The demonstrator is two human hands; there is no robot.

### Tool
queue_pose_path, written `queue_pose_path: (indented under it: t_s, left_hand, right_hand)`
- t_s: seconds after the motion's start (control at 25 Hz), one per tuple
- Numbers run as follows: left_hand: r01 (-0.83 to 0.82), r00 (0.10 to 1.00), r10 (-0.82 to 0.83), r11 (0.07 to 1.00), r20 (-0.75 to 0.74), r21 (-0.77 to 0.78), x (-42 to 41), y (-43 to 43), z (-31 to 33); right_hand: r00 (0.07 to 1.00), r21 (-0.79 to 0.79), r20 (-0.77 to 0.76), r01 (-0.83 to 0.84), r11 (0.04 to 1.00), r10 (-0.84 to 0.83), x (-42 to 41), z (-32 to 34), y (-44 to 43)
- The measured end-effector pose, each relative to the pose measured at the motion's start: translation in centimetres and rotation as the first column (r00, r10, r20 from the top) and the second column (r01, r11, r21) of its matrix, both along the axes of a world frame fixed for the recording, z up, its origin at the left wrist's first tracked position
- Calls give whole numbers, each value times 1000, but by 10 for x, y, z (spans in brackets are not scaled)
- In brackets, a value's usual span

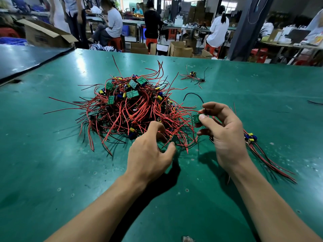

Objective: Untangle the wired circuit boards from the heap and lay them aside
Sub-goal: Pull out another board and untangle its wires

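A heap (pixel 132 105) of small green circuit boards with red and black wires lies in the middle of the green table (pixel 52 172). My right hand (pixel 225 133) pinches one green board (pixel 195 118) between thumb and fingers at the heap's right edge; its wires still run into the heap. My left hand (pixel 150 152) has curled fingers at the heap's near edge, among red wires beside another small board (pixel 173 138); whether it holds anything is hidden. A bundle of separated boards (pixel 250 137) with straight wires lies right of my right hand.
A small tangle of boards and wires (pixel 193 76) lies further back on the table. A loose black wire (pixel 314 102) lies at the right edge. A darker table (pixel 26 58) adjoins at the far left. People sit on stools among cardboard boxes (pixel 180 49) behind the table.
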State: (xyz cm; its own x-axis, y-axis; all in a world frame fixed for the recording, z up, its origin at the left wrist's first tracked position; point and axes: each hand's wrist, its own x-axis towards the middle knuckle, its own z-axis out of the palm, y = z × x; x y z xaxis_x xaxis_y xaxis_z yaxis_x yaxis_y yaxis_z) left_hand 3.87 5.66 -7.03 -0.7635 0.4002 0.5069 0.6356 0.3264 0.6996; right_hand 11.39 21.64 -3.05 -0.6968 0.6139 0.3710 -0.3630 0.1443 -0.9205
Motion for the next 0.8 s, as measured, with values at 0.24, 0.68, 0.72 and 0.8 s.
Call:
queue_pose_path:
  t_s: [0.24, 0.68, 0.72, 0.8]
  left_hand:
    - [-5, 1000, 3, 994, 27, 108, 1, 2, 0]
    - [21, 992, -32, 995, 123, 93, -4, 3, -5]
    - [30, 992, -42, 995, 119, 99, -4, 3, -5]
    - [53, 993, -63, 994, 96, 100, -4, 2, -6]
  right_hand:
    - [997, 87, 63, -46, 995, 40, 0, -2, -4]
    - [990, 177, 46, 125, 976, -135, -3, -7, -8]
    - [990, 190, 49, 123, 974, -135, -2, -7, -8]
    - [993, 192, 56, 89, 977, -101, -1, -6, -9]
